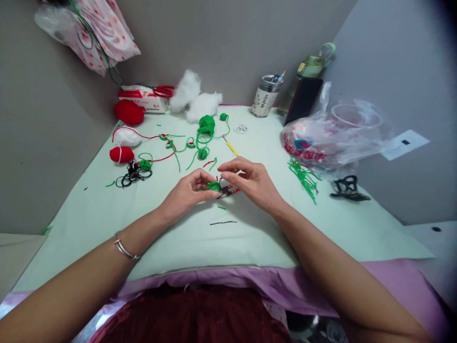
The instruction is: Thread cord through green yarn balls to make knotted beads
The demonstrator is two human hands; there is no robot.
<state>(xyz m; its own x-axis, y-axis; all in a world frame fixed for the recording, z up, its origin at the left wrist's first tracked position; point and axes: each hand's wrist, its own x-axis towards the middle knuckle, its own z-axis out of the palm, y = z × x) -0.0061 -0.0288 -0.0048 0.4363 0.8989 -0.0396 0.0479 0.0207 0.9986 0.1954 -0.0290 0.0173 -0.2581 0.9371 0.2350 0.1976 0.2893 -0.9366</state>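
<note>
A small green crocheted piece point(213, 186) is pinched between the thumb and fingers of my left hand point(194, 190). My right hand point(250, 180) is just to its right, thumb and fingertips close together near a thin dark strand; what they grip is too small to make out. Beneath the hands lies a dark tool with red marks point(228, 191), partly hidden. A black strand point(223, 223) and a short green scrap point(222, 207) rest on the pale cloth nearer to me. Beyond my right hand is a yellow-handled hook point(231, 147).
Green yarn point(206, 126), white stuffing point(203, 105) and a pen jar point(264, 97) stand at the back. Red balls point(129, 112) and tangled black yarn point(134, 175) are left. A plastic bag point(317, 138), green scraps point(303, 176) and a black clip point(348, 189) are right.
</note>
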